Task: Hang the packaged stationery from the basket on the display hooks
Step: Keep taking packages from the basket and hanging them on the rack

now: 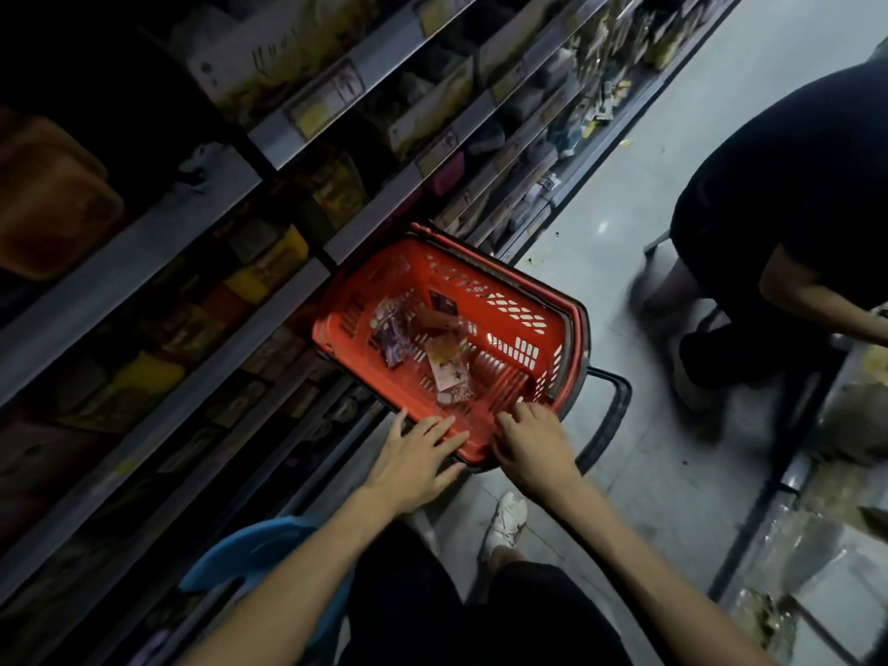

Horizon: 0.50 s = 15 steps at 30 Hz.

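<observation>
A red plastic shopping basket (524, 310) stands on the grey floor beside the shelving. Inside it lie several packaged stationery items: a purple pack (391, 331), a pink-and-white pack (449, 370) and a dark card pack (443, 302). My left hand (415, 461) rests flat with spread fingers on the basket's near rim. Beside it my right hand (531, 437) lies at the same rim with its fingers bent over the edge. Neither hand holds a pack. No display hooks show clearly in the dim shelves.
Dark shelving (202, 262) full of boxed goods runs along the left. Another person (793, 233) in dark clothes bends over at the right. A blue stool (250, 552) is under me, my white shoe (507, 521) on the floor. The basket's black handle (608, 420) lies at its right.
</observation>
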Tool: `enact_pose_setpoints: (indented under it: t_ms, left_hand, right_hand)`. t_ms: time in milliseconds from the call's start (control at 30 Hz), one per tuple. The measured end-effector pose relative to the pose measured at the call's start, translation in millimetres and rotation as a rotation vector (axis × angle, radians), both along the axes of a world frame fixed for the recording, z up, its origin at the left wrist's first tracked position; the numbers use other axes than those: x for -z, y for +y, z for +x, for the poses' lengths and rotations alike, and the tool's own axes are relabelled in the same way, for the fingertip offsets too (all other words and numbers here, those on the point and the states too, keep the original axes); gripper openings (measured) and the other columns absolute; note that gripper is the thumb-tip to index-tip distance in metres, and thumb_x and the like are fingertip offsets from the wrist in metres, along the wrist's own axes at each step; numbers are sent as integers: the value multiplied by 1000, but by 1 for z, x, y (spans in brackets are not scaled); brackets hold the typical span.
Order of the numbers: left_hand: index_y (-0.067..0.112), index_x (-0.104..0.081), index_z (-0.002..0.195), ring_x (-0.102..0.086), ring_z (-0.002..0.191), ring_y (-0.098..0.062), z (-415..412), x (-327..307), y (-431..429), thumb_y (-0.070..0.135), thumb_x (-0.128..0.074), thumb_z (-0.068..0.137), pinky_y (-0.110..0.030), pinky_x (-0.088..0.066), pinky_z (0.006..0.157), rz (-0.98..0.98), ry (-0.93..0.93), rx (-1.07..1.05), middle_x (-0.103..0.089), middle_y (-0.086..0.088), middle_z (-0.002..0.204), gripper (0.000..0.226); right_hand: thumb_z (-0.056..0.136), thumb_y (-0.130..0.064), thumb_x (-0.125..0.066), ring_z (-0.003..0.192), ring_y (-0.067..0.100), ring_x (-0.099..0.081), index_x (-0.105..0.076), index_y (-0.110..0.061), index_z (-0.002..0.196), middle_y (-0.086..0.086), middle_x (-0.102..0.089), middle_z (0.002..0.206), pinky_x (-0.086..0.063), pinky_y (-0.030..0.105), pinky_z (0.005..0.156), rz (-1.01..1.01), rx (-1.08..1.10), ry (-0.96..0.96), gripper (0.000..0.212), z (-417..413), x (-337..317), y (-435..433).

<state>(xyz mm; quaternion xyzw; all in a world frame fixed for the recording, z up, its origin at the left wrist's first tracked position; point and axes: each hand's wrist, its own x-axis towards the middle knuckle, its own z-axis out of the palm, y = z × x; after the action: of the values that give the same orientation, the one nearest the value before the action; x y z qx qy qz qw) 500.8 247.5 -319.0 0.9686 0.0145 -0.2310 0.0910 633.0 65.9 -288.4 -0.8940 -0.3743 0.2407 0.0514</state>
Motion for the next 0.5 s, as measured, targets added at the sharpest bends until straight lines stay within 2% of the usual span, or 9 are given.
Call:
enact_pose_setpoints:
  t_ms: [100, 200, 333, 400, 500]
  left_hand:
    - [40, -49, 153, -42, 151, -22, 3, 11, 39, 64, -27, 103, -66, -24, 123, -12, 2, 3, -50, 3, 159, 60]
    - [42, -45, 155, -41, 152, -22, 15, 21, 87, 63, -22, 104, -67, -21, 123, -27, 10, 81, -49, 2, 161, 60]
    - [41, -42, 157, -40, 152, -24, 42, 34, 149, 73, 2, 96, -62, -17, 126, -13, 95, 122, -45, -3, 163, 82]
    - [40, -50, 153, -49, 144, -23, 53, 40, 176, 75, 3, 94, -53, -26, 123, 9, 87, 123, -54, -1, 155, 87]
    - [35, -69, 131, -61, 124, -22, 67, 48, 204, 72, -8, 97, -44, -40, 105, 21, 77, 126, -69, 4, 130, 79]
  right_hand:
    - [97, -41, -52, 106, 31, -61, -64, -18, 112, 8, -65, 112, -42, 43, 95, -131, -57, -5, 30, 5, 16, 15]
    - [103, -45, -41, 107, 28, -65, -64, -22, 112, 4, -69, 113, -36, 40, 95, -249, -56, 31, 34, 6, 30, 33]
    - [102, -45, -46, 117, 28, -63, -57, -20, 128, 5, -66, 123, -37, 39, 95, -344, 8, 78, 37, 10, 41, 55]
    - [103, -45, -50, 118, 31, -64, -56, -18, 132, 7, -65, 127, -44, 40, 95, -368, 43, 139, 40, 12, 50, 69]
    - [102, -40, -55, 116, 34, -66, -57, -16, 134, 11, -66, 129, -52, 42, 92, -338, 108, 288, 40, 18, 75, 96]
